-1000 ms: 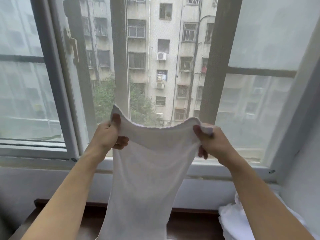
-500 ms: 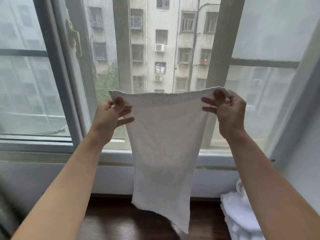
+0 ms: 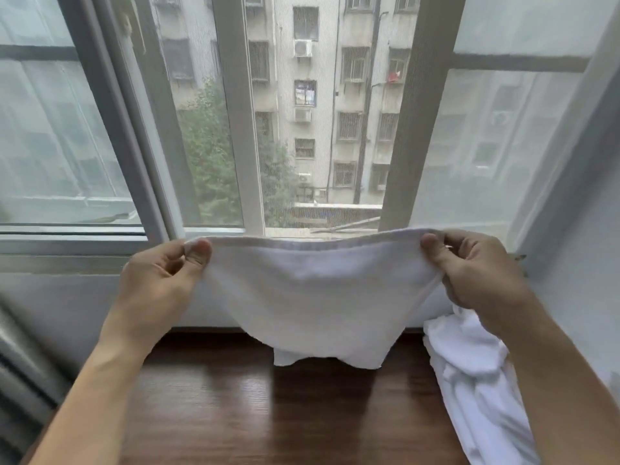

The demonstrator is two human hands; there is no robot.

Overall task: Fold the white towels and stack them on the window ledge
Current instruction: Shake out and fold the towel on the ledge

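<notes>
White towel (image 3: 318, 297) is held doubled at centre frame, top corners pinched by left hand (image 3: 161, 280) and right hand (image 3: 476, 266). Unfolded towel heap (image 3: 476, 380) remains lower right; no stack is seen on the wooden ledge (image 3: 218, 397).

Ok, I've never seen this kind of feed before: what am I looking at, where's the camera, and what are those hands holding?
There is no machine here, just a person's two bare hands. The single camera sits on the person's head, looking forward and down, so the arms reach in from the bottom. The left hand and right hand each pinch a top corner of a white towel, which hangs doubled between them in front of the window. Below is the dark wooden ledge. On its right side lies a crumpled pile of white towels, not yet folded.
</notes>
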